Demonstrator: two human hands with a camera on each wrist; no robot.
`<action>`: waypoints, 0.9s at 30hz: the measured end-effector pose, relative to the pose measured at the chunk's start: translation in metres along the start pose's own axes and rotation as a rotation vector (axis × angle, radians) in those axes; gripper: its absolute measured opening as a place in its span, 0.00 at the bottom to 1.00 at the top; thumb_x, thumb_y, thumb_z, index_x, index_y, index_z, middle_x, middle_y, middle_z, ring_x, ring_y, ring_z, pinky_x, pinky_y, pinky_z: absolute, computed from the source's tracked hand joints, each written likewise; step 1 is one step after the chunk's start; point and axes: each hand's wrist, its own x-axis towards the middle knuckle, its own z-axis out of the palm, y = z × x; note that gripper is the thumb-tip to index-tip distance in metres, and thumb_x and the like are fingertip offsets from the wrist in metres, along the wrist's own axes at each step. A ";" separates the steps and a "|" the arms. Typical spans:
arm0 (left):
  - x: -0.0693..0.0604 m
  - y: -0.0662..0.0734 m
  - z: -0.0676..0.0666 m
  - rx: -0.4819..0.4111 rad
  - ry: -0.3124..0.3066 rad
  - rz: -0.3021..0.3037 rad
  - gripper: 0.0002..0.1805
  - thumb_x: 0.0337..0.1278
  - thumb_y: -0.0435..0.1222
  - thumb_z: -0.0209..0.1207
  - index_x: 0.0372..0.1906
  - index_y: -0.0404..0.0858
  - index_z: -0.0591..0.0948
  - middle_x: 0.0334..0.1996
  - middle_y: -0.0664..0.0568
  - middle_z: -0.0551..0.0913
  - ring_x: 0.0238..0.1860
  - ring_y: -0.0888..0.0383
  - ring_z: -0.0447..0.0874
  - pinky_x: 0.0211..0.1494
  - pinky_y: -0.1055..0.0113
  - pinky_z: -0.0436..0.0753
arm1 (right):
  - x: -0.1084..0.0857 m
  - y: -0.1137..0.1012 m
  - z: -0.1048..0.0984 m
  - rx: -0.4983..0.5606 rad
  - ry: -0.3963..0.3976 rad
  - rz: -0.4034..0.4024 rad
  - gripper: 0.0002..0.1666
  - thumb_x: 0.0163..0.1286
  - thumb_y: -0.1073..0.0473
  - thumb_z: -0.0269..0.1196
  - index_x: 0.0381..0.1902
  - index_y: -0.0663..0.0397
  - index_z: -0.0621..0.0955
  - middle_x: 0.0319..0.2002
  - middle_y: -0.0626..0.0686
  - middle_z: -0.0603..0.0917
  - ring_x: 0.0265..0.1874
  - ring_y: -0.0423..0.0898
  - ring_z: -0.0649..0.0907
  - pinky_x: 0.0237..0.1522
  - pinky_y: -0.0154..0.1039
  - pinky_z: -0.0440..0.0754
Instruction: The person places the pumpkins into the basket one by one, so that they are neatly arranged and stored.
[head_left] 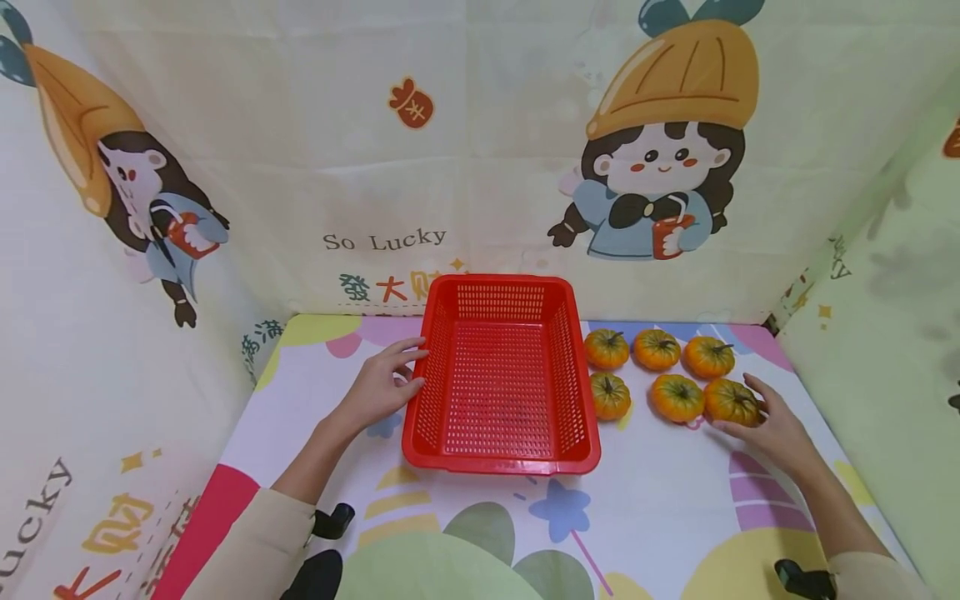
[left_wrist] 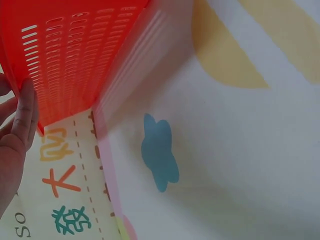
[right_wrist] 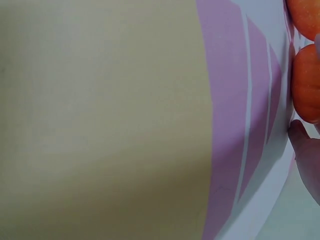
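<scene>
Red basket [head_left: 498, 387] stands beside the left hand [head_left: 378, 385], whose spread fingers touch it; the right hand [head_left: 776, 427] grips a pumpkin [head_left: 727, 402]. Five other pumpkins [head_left: 657, 353] lie left of that hand.

Basket [head_left: 498, 392] on the table [head_left: 637, 479], six pumpkins [head_left: 677, 398] to its right

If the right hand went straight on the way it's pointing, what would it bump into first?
The right hand would first meet the small pumpkin at the right end of the nearer row. The two look almost together; whether they already touch is hard to tell.
</scene>
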 end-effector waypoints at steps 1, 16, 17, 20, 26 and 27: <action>0.000 0.000 0.000 -0.003 -0.003 -0.002 0.27 0.61 0.31 0.68 0.66 0.34 0.80 0.73 0.48 0.73 0.42 0.54 0.85 0.46 0.60 0.91 | 0.000 0.000 0.000 0.004 -0.004 0.008 0.66 0.68 0.42 0.70 0.83 0.61 0.41 0.79 0.78 0.47 0.70 0.83 0.55 0.64 0.82 0.57; -0.001 0.000 0.001 -0.023 -0.010 -0.008 0.28 0.61 0.31 0.68 0.67 0.34 0.79 0.74 0.48 0.73 0.43 0.54 0.86 0.47 0.60 0.91 | 0.000 0.002 0.000 -0.040 -0.028 0.103 0.64 0.69 0.36 0.66 0.84 0.58 0.43 0.76 0.81 0.49 0.69 0.82 0.55 0.61 0.83 0.60; -0.001 -0.001 0.001 -0.025 -0.009 -0.007 0.28 0.61 0.31 0.68 0.67 0.33 0.79 0.74 0.48 0.73 0.43 0.54 0.86 0.47 0.60 0.91 | 0.000 0.002 0.000 -0.038 -0.032 0.108 0.64 0.69 0.35 0.66 0.84 0.58 0.43 0.76 0.81 0.49 0.69 0.82 0.55 0.61 0.83 0.61; -0.001 -0.001 0.001 -0.027 -0.006 -0.009 0.28 0.61 0.31 0.68 0.67 0.34 0.79 0.74 0.49 0.73 0.42 0.54 0.86 0.47 0.60 0.91 | 0.001 0.002 0.000 -0.026 -0.035 0.107 0.63 0.70 0.35 0.66 0.83 0.59 0.44 0.76 0.80 0.50 0.68 0.81 0.56 0.60 0.83 0.62; 0.000 0.000 0.001 -0.029 -0.003 -0.009 0.28 0.61 0.31 0.68 0.67 0.34 0.79 0.74 0.49 0.73 0.42 0.54 0.86 0.47 0.59 0.91 | 0.002 0.004 -0.002 -0.002 -0.045 0.100 0.63 0.70 0.37 0.66 0.83 0.62 0.45 0.75 0.81 0.50 0.67 0.80 0.57 0.60 0.82 0.64; 0.000 0.000 0.001 -0.030 -0.003 -0.010 0.28 0.61 0.31 0.68 0.67 0.34 0.79 0.74 0.49 0.73 0.42 0.55 0.86 0.47 0.60 0.91 | 0.003 0.004 -0.002 0.002 -0.046 0.099 0.63 0.70 0.37 0.66 0.83 0.62 0.44 0.75 0.81 0.50 0.67 0.80 0.57 0.60 0.82 0.64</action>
